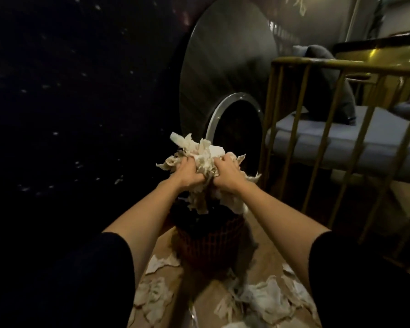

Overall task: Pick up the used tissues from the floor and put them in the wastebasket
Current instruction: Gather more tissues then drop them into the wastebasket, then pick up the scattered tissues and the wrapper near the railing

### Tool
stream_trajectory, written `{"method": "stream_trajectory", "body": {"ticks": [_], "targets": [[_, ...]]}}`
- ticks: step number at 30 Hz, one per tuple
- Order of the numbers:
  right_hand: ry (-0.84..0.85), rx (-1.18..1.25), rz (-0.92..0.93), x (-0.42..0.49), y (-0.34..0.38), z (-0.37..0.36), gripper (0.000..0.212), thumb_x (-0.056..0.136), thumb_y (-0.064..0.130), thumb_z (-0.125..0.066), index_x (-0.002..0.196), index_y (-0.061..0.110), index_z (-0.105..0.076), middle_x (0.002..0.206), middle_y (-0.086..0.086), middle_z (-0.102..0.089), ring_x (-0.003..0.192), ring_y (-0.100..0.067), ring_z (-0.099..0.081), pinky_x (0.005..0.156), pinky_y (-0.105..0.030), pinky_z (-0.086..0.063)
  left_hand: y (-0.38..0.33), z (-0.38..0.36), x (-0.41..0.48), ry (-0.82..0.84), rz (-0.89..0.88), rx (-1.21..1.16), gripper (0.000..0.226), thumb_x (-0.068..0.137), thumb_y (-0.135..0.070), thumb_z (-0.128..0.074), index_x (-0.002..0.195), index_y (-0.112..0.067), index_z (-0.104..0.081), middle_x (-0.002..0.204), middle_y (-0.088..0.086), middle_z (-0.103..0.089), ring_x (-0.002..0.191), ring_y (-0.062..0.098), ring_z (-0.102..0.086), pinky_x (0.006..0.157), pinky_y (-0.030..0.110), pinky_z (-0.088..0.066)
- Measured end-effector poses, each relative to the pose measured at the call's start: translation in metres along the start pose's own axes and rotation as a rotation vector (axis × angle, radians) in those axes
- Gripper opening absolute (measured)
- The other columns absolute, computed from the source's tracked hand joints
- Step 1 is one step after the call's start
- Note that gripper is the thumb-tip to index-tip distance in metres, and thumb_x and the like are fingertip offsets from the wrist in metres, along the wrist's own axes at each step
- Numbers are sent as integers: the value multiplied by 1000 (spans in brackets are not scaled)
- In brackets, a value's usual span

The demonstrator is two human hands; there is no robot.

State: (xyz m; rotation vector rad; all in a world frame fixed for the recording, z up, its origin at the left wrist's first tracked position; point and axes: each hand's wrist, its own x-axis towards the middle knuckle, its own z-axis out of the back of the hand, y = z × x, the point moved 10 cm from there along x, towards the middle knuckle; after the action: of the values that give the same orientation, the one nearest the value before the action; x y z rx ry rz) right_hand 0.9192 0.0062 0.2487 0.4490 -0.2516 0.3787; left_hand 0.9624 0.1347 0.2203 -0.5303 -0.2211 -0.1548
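Both hands grip one big bundle of crumpled white tissues (205, 153). My left hand (189, 174) clutches its left side and my right hand (225, 171) its right side. The bundle hangs just above the open mouth of a dark reddish mesh wastebasket (208, 240) that stands on the wooden floor. Loose ends of the bundle dangle into the basket's opening. More used tissues lie on the floor in front of the basket, a patch at the left (153, 293) and a larger heap at the right (268, 298).
A dark wall with pale specks (69, 114) fills the left. Behind the basket rises a round grey table (225, 74) with a metal ring base. A gold-railed seat (322, 129) with a grey cushion stands close on the right.
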Motion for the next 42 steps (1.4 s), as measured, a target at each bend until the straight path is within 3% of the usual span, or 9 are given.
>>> {"method": "stream_trajectory", "body": {"ticks": [4, 7, 14, 21, 25, 32, 35, 38, 42], "targets": [[150, 84, 6, 18, -29, -46, 56, 76, 17, -63, 130, 19, -45, 132, -21, -37, 127, -40, -33, 105, -43, -35, -9, -34, -24, 218, 33, 92, 68, 64, -44, -66, 126, -22, -50, 128, 8, -58, 118, 26, -54, 97, 44, -49], [260, 34, -7, 21, -38, -68, 43, 79, 20, -66, 121, 14, -57, 124, -18, -56, 113, -35, -53, 85, -37, -47, -12, -27, -38, 64, 60, 237, 38, 69, -37, -72, 96, -13, -60, 102, 12, -64, 97, 29, -61, 78, 39, -52], [-100, 198, 52, -2, -29, -37, 29, 79, -3, -55, 95, 16, -69, 104, -10, -67, 94, -22, -63, 80, -35, -55, -3, 11, -58, -323, 149, 126, 73, 78, -37, -70, 138, -14, -33, 136, 13, -42, 127, 32, -39, 100, 43, -42], [-399, 267, 5, -136, -33, -21, 20, 79, -1, -57, 86, 13, -69, 89, -9, -68, 88, -26, -61, 80, -33, -46, -36, -20, -162, -344, -194, 34, 23, 83, -10, -55, 105, -8, -63, 103, 12, -60, 102, 27, -54, 88, 32, -42], [-8, 255, -109, -256, -56, -92, 21, 77, 0, -62, 95, 8, -70, 96, -16, -69, 93, -31, -62, 79, -30, -42, -14, -124, -269, -10, -177, -74, 42, 72, -27, -39, 96, -7, -66, 91, 17, -63, 89, 34, -58, 78, 31, -36], [683, 69, -414, -469, -114, -187, 55, 79, 31, -69, 129, 25, -49, 133, -10, -47, 123, -29, -43, 99, -37, -36, -27, -275, -432, 628, -251, -59, 50, 80, -33, -52, 129, -23, -46, 133, 10, -45, 126, 28, -40, 106, 41, -38], [702, 44, -461, -537, -112, -195, 65, 71, 45, -68, 129, 35, -41, 124, -3, -43, 112, -26, -43, 93, -40, -43, -53, -289, -476, 631, -329, -3, 49, 80, -26, -49, 129, -25, -41, 139, 10, -37, 129, 31, -33, 107, 45, -34], [530, 1, -411, -583, -100, -194, 38, 81, 30, -61, 117, 29, -50, 112, -3, -46, 100, -26, -46, 86, -36, -44, -44, -293, -480, 458, -221, 146, 41, 80, -12, -52, 120, -21, -47, 140, 16, -38, 127, 41, -35, 99, 51, -41], [428, 27, -348, -594, -103, -195, 4, 86, 11, -58, 87, 9, -61, 91, -13, -58, 86, -31, -54, 71, -39, -48, -18, -297, -476, 332, -94, -21, 16, 75, 7, -60, 82, -7, -61, 90, 12, -60, 88, 28, -48, 68, 40, -51]]}}
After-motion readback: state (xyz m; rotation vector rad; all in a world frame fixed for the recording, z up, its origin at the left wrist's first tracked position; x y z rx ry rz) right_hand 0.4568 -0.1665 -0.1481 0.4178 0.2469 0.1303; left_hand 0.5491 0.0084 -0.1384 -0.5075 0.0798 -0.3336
